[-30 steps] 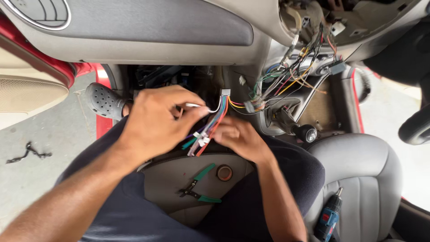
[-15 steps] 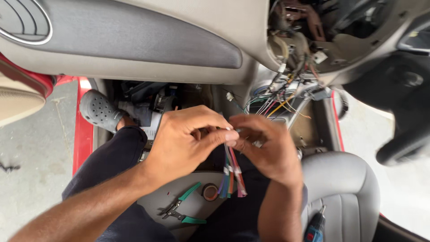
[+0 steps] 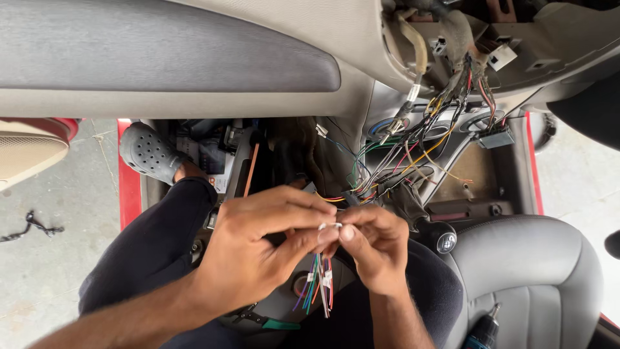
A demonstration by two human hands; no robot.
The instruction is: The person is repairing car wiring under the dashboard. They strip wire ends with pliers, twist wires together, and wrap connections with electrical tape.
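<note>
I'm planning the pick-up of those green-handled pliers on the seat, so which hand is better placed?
Probably the left hand: the pliers lie just below its wrist, while the right hand sits farther over, past the hanging coloured wires both hands pinch.

At the centre of the frame the loose wires (image 3: pixel 318 284) hang in purple, green, blue, orange, red and white, and the tangle of wiring (image 3: pixel 420 152) at upper right shows yellow, orange, green, red and black. The dashboard (image 3: pixel 161 58) across the top is grey over beige, the seat (image 3: pixel 529 271) at lower right grey. The perforated clog (image 3: pixel 150 152) at left is grey, the trousers (image 3: pixel 155 245) dark navy, the pliers' handles (image 3: pixel 279 324) green, the door sill (image 3: pixel 129 187) red.
</note>
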